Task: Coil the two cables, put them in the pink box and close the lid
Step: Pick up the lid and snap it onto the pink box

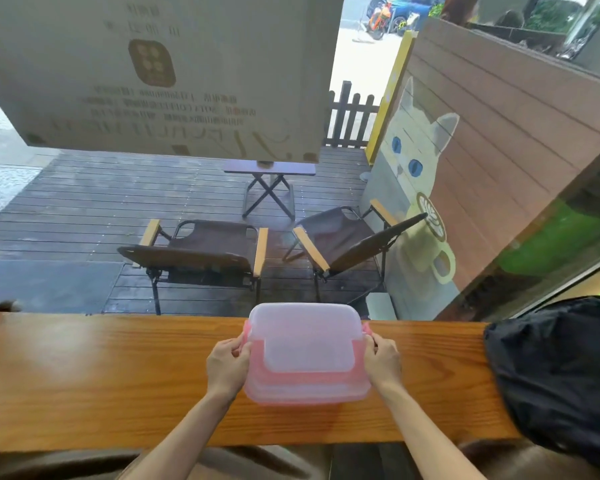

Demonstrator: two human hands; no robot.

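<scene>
The pink box (305, 389) stands on the wooden counter (101, 375), a little right of centre, with its translucent lid (305, 337) on top. My left hand (227, 365) grips the box's left side at the pink latch. My right hand (381, 363) grips the right side at the other latch. No cable shows anywhere in view; the frosted lid hides whatever is inside.
A black bag (561, 375) lies on the counter's right end, close to my right arm. The counter runs along a window; beyond the glass are two folding chairs (201, 251) and a small table on a deck. A dark object pokes in at the far left edge.
</scene>
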